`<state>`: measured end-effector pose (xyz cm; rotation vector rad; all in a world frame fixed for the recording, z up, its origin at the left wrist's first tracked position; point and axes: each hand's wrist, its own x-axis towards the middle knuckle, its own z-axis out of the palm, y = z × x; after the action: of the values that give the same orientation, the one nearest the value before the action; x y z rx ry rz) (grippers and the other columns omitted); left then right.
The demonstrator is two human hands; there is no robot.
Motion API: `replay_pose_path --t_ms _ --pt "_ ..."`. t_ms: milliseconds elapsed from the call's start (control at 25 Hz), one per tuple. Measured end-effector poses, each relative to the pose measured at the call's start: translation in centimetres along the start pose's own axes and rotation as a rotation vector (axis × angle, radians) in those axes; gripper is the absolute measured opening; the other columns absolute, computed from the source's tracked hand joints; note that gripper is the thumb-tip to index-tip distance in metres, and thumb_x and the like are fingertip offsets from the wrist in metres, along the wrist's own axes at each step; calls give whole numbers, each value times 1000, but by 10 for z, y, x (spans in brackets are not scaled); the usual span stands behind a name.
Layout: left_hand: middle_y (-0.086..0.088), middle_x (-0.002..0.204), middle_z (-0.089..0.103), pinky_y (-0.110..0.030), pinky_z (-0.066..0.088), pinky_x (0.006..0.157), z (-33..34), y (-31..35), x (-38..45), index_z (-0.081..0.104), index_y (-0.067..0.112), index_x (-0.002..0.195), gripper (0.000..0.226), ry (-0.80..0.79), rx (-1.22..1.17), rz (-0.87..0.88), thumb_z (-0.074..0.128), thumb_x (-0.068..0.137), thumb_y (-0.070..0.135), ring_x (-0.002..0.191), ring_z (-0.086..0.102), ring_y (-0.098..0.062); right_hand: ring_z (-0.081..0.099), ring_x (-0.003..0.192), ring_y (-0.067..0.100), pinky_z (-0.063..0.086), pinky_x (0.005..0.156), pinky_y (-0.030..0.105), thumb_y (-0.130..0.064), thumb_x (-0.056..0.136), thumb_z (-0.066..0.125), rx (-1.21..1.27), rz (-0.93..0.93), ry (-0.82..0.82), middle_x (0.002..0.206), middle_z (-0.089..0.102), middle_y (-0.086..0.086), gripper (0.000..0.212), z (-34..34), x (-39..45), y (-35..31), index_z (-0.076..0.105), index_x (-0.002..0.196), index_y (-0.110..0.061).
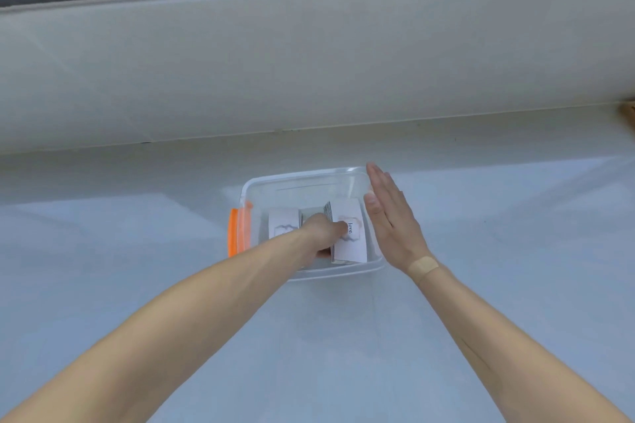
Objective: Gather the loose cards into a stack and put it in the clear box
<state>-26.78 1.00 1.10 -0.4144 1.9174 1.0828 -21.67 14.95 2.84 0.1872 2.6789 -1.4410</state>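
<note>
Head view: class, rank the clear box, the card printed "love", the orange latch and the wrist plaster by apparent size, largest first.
1. clear box
2. card printed "love"
3. orange latch
4. wrist plaster
The card and latch are fairly close.

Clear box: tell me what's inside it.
Inside the clear box: two card stacks, the right one topped by a "love." card, and the left hand between them. The hand hides the floor there.

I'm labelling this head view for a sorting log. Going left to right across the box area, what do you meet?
orange clip → left card stack → left hand → "love" card stack → right hand
</note>
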Motion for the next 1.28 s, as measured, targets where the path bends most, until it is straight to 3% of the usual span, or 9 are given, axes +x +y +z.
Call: replay_pose_path --t_ms 120,240,360,520,600,800,960,1120,1280 --pt "-15 85 57 -27 42 67 0 5 -1 58 5 83 16 80 230 28 54 90 20 76 56 -30 2 146 4 6 121 46 -44 101 21 16 -7 5 160 12 -15 51 2 0 1 14 151 -31" --pt "-5 65 53 -25 35 50 -1 7 -1 46 13 68 25 144 359 24 55 90 19 69 57 -26 3 146 4 8 121 46 -40 102 23 21 -2 8 159 12 -15 50 2 0 0 14 151 -31" --pt "-10 88 64 -27 41 63 2 7 -1 55 9 86 11 200 440 72 54 91 19 95 66 -30 5 146 4 11 120 46 -39 102 24 14 -2 16 160 13 -14 50 2 0 -1 15 151 -30" --pt "-17 110 70 -37 58 82 5 4 5 61 2 106 22 213 328 17 56 87 12 98 69 -33 6 146 5 12 120 45 -40 101 24 20 -5 20 160 14 -13 51 2 0 0 16 151 -29" --pt "-19 113 69 -35 56 80 5 4 4 61 1 109 25 217 296 -6 59 86 12 99 70 -33 6 146 4 12 121 43 -39 102 24 33 -3 24 159 15 -13 50 3 0 0 17 151 -29" --pt "-17 105 71 -36 56 76 6 4 2 61 4 96 14 221 316 27 59 85 12 95 71 -33 7 146 4 11 121 40 -35 104 25 65 -2 50 158 17 -15 47 5 0 1 19 150 -30" --pt "-12 84 64 -26 44 54 4 6 1 45 11 69 21 200 315 8 59 84 14 74 63 -29 9 146 7 13 120 41 -33 104 25 59 11 63 157 19 -16 45 5 -1 0 20 149 -33" --pt "-7 72 56 -30 48 70 4 6 -7 50 9 72 17 141 236 -13 62 82 16 74 58 -28 23 144 20 27 113 49 -38 103 27 -129 11 72 154 33 -9 45 -2 -1 -3 23 148 -34" --pt "-4 69 50 -27 41 66 -5 6 -28 54 10 88 12 168 290 69 56 84 21 75 53 -27 28 141 24 32 109 50 -40 100 33 -341 5 62 153 35 1 49 -9 -5 -10 26 148 -27"
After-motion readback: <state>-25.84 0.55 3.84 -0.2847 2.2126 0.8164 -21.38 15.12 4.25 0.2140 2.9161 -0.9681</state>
